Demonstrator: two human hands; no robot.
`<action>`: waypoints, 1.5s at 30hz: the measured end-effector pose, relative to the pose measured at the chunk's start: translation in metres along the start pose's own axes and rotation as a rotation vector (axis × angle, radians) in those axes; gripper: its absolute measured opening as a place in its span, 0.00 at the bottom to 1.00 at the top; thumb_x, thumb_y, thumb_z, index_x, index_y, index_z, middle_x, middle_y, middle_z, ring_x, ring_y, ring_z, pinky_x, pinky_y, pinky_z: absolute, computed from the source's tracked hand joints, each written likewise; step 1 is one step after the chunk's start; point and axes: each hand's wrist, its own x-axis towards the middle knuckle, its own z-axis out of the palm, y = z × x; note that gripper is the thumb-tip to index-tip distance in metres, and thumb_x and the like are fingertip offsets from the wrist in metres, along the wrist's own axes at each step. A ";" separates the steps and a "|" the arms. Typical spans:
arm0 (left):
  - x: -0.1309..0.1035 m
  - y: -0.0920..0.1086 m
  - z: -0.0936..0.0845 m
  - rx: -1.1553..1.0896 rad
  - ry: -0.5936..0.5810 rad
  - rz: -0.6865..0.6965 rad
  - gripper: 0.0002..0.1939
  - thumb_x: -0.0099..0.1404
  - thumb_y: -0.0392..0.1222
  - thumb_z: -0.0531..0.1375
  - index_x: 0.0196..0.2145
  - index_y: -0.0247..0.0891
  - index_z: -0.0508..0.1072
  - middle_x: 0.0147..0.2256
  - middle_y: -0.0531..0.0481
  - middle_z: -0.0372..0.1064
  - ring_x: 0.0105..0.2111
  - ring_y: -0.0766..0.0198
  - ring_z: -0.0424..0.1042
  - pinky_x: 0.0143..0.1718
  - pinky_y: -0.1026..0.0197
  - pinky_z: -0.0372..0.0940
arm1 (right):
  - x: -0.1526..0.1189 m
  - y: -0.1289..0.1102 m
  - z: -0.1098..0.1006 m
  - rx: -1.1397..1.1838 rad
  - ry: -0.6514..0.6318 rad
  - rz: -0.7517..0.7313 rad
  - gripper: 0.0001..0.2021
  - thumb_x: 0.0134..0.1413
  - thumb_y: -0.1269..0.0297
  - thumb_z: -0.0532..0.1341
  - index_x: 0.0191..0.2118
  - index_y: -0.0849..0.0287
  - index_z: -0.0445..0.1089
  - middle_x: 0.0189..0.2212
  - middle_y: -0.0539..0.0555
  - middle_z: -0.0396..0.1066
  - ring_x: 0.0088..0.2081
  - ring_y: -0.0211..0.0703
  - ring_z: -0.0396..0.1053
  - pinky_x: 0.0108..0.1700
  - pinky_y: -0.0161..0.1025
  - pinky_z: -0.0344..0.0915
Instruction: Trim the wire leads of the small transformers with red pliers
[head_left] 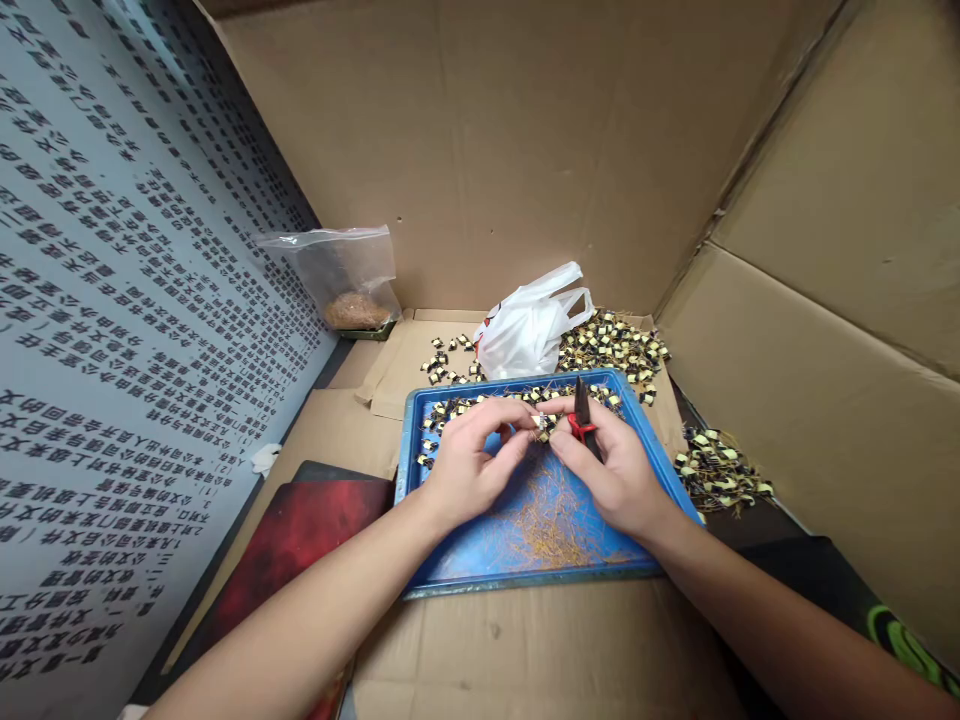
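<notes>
Over the blue tray (480, 560), my left hand (480, 460) pinches a small wire-wound coil (541, 424) with a yellow wrap and metal pins between thumb and fingertips. My right hand (611, 460) is closed around red-handled cutters (581, 415), whose dark jaws point away from me. Its thumb and index finger also reach the coil from the right. Similar yellow-and-black coils (461, 405) with copper wire ends lie along the tray's far side. Loose copper wire clippings (551, 525) are scattered on the tray floor below my hands.
Behind the tray sit a white plastic bag (529, 325) and a heap of coils (619, 345). Another coil pile (720, 470) lies at the right. A zip bag of copper scraps (356, 290) stands back left. Cardboard walls (525, 150) enclose the back and right.
</notes>
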 end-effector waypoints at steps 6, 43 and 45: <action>0.001 0.001 -0.002 0.100 -0.033 0.105 0.04 0.73 0.34 0.60 0.40 0.40 0.73 0.39 0.47 0.78 0.42 0.61 0.78 0.47 0.56 0.73 | 0.003 0.001 0.000 0.041 -0.006 0.054 0.10 0.62 0.57 0.67 0.45 0.55 0.73 0.24 0.43 0.55 0.24 0.37 0.54 0.28 0.36 0.57; 0.007 0.001 -0.008 -0.608 -0.402 -0.380 0.18 0.77 0.53 0.58 0.37 0.35 0.73 0.32 0.49 0.71 0.31 0.66 0.67 0.35 0.62 0.62 | 0.007 0.004 -0.011 0.695 -0.262 0.396 0.16 0.53 0.55 0.76 0.36 0.58 0.72 0.22 0.45 0.62 0.22 0.32 0.53 0.25 0.35 0.52; 0.006 0.000 -0.008 -0.557 -0.376 -0.368 0.18 0.77 0.53 0.58 0.37 0.35 0.72 0.32 0.49 0.71 0.32 0.66 0.67 0.35 0.62 0.62 | 0.008 0.004 -0.011 0.725 -0.245 0.406 0.16 0.55 0.53 0.74 0.37 0.59 0.73 0.20 0.42 0.56 0.22 0.32 0.50 0.25 0.34 0.51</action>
